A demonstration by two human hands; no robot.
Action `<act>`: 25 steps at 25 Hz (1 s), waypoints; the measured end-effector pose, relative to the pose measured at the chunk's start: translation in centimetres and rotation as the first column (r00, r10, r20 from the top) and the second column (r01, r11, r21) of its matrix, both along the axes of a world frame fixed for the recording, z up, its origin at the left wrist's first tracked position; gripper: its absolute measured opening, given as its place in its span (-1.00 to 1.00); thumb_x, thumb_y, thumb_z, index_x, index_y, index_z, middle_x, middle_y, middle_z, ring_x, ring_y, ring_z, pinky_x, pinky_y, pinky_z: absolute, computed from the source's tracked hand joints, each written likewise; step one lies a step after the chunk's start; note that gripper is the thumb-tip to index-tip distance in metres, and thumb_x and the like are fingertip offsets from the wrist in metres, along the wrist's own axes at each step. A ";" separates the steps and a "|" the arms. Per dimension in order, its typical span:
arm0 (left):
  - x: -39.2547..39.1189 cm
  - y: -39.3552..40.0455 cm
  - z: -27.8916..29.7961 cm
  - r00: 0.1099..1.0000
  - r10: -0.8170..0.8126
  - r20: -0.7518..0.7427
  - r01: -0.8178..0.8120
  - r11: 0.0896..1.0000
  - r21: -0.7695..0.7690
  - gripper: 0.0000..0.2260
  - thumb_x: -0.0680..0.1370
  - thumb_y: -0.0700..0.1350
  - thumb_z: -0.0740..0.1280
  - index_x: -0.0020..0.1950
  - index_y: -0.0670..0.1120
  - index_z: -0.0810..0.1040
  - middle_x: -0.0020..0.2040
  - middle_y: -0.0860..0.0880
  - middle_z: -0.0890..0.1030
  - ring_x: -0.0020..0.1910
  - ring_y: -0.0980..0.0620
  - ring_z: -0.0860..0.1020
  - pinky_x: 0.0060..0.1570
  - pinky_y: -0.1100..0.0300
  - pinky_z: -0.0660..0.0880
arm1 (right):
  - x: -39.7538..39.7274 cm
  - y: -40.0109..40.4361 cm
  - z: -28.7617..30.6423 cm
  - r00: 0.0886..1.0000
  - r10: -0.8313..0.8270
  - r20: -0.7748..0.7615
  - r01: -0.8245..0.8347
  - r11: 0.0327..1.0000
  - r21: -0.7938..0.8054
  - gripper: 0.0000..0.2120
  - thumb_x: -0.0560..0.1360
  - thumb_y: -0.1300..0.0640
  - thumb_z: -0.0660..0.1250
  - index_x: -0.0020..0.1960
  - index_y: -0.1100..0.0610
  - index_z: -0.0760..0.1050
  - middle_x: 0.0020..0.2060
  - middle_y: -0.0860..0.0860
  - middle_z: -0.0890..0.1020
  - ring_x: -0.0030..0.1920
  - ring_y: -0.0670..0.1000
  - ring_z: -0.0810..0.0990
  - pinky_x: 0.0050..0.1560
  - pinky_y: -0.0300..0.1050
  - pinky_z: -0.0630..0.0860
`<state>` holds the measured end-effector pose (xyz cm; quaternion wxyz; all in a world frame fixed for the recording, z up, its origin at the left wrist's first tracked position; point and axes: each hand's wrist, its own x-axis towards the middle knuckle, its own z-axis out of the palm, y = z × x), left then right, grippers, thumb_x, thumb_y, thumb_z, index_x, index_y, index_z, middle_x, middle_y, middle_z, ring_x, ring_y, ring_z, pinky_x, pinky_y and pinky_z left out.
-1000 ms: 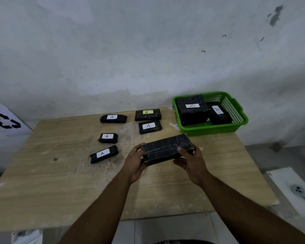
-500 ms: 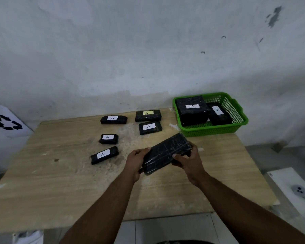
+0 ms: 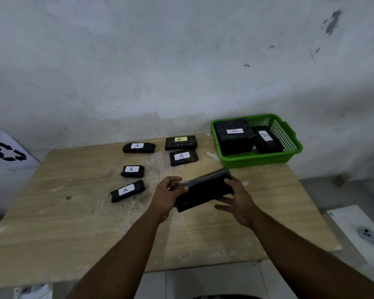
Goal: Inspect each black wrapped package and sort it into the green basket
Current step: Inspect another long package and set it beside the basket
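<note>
bare table (image 3: 257,212) before basket (image 3: 257,162)

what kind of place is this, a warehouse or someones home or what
Probably a makeshift sorting spot in a bare back room, not a proper warehouse. The wall is stained, patchy plaster, the table is a plain worn wooden top, and a white bin with a recycling symbol stands at the left.

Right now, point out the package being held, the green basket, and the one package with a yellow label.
held package (image 3: 205,190), head view, on its dark side face.
green basket (image 3: 259,161), head view, on its near wall.
yellow-label package (image 3: 181,143), head view, on its black top below the label.
</note>
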<state>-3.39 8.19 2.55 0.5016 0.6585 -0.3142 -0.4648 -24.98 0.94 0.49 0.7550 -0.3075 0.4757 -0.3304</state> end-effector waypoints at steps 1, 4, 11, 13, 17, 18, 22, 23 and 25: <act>0.1 0.0 -0.2 1.000 -0.008 0.028 0.009 1.000 -0.020 -0.75 0.46 -0.23 0.49 0.10 -0.06 0.58 0.12 -0.11 0.57 -0.02 -0.04 0.62 -0.22 0.17 0.54 | -0.2 0.0 0.0 1.000 -0.004 0.012 0.004 1.000 0.027 -0.63 0.58 -0.10 0.25 0.33 0.02 0.42 0.24 0.09 0.53 0.08 0.25 0.64 0.02 0.27 0.59; 0.2 0.1 -0.4 0.987 -0.063 0.146 0.074 0.995 -0.066 -0.76 0.45 -0.24 0.51 0.06 -0.06 0.59 0.11 -0.09 0.59 0.03 -0.03 0.63 -0.05 0.12 0.59 | -0.2 0.0 0.0 0.999 -0.042 -0.022 0.043 0.998 0.053 -0.57 0.56 -0.21 0.23 0.28 0.05 0.47 0.16 0.10 0.58 0.05 0.24 0.66 0.00 0.27 0.60; -0.3 0.2 -0.5 0.997 -0.015 0.072 0.022 0.995 -0.099 -0.83 0.57 -0.12 0.38 0.15 0.04 0.56 0.13 -0.03 0.61 0.13 -0.02 0.58 0.18 -0.04 0.54 | -0.2 -0.4 0.5 0.969 -0.238 0.063 0.235 0.971 0.044 -0.75 0.60 0.00 0.27 0.16 0.15 0.46 0.04 0.13 0.53 -0.04 0.25 0.61 0.01 0.23 0.60; -0.1 0.0 0.0 0.995 0.026 -0.101 -0.026 1.000 0.009 -0.83 0.61 -0.05 0.30 0.19 0.01 0.54 0.16 -0.02 0.59 0.17 -0.02 0.54 0.23 -0.12 0.46 | -0.2 -0.4 0.4 0.963 -0.253 0.095 0.249 0.967 0.047 -0.69 0.61 0.00 0.25 0.23 0.20 0.44 0.05 0.14 0.54 -0.02 0.27 0.61 -0.01 0.23 0.60; 0.4 0.1 -0.1 0.946 0.049 -0.321 -0.020 0.996 0.092 -0.77 0.62 -0.05 0.29 0.23 -0.10 0.53 0.18 -0.13 0.57 0.14 -0.15 0.56 0.22 -0.10 0.52 | -0.2 -0.1 0.1 0.960 -0.254 0.118 0.254 0.967 0.019 -0.67 0.61 0.02 0.24 0.25 0.21 0.43 0.04 0.15 0.55 -0.02 0.26 0.61 -0.07 0.19 0.60; 0.4 0.2 -0.1 0.939 0.048 -0.342 -0.022 0.996 0.081 -0.75 0.61 -0.08 0.31 0.26 -0.12 0.52 0.17 -0.14 0.57 0.12 -0.17 0.57 0.21 -0.11 0.53 | -0.2 -0.2 0.0 0.963 -0.245 0.115 0.245 0.969 0.017 -0.67 0.61 0.02 0.23 0.26 0.21 0.43 0.05 0.14 0.55 -0.03 0.25 0.61 -0.05 0.20 0.60; 0.6 0.1 -0.4 0.925 0.049 -0.378 -0.030 0.998 0.056 -0.75 0.61 -0.15 0.31 0.28 -0.12 0.51 0.12 -0.14 0.57 0.07 -0.18 0.57 0.18 -0.10 0.55 | -0.6 -0.3 0.1 0.978 -0.182 0.099 0.181 0.983 0.013 -0.82 0.61 0.01 0.23 0.14 0.08 0.46 0.07 0.12 0.55 0.06 0.24 0.60 0.13 0.34 0.53; 0.6 0.1 -0.4 0.926 0.056 -0.374 -0.035 0.998 0.061 -0.78 0.61 -0.15 0.30 0.26 -0.11 0.53 0.12 -0.13 0.57 0.07 -0.17 0.57 0.16 -0.09 0.56 | -0.6 -0.3 0.0 0.983 -0.165 0.086 0.166 0.986 -0.010 -0.85 0.60 0.02 0.26 0.13 0.05 0.45 0.08 0.11 0.54 0.09 0.23 0.59 0.15 0.35 0.52; 0.2 0.0 -0.6 0.936 0.060 -0.346 -0.032 0.996 0.086 -0.80 0.62 -0.12 0.29 0.23 -0.10 0.55 0.15 -0.14 0.57 0.11 -0.16 0.56 0.15 -0.13 0.57 | -0.3 -0.1 -0.1 0.992 -0.122 0.043 0.125 0.988 -0.089 -0.72 0.54 0.09 0.37 0.21 0.05 0.40 0.14 0.11 0.54 0.13 0.18 0.59 0.10 0.28 0.57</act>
